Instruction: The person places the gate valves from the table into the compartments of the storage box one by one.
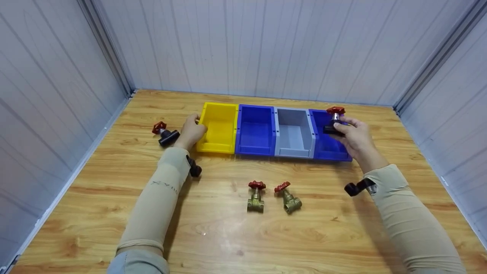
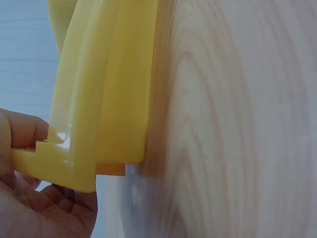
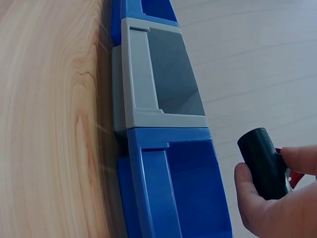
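Note:
At the left end of a row of joined bins, my left hand (image 1: 192,132) grips the side rim of the yellow bin (image 1: 216,147). The left wrist view shows fingers and thumb around the yellow rim (image 2: 54,171). My right hand (image 1: 360,141) holds a black valve with a red handwheel (image 1: 333,129) over the right-hand blue bin (image 1: 331,155). Its black body (image 3: 265,163) is pinched between thumb and fingers in the right wrist view. Another black valve with a red handwheel (image 1: 168,138) lies on the table, left of my left hand.
Between the end bins are a second blue bin (image 1: 254,150) and a grey bin (image 1: 294,152). Two brass valves with red handwheels, one upright-looking (image 1: 255,205) and one tilted (image 1: 291,203), lie in front on the wooden table (image 1: 228,243). Panel walls (image 1: 247,49) enclose the table.

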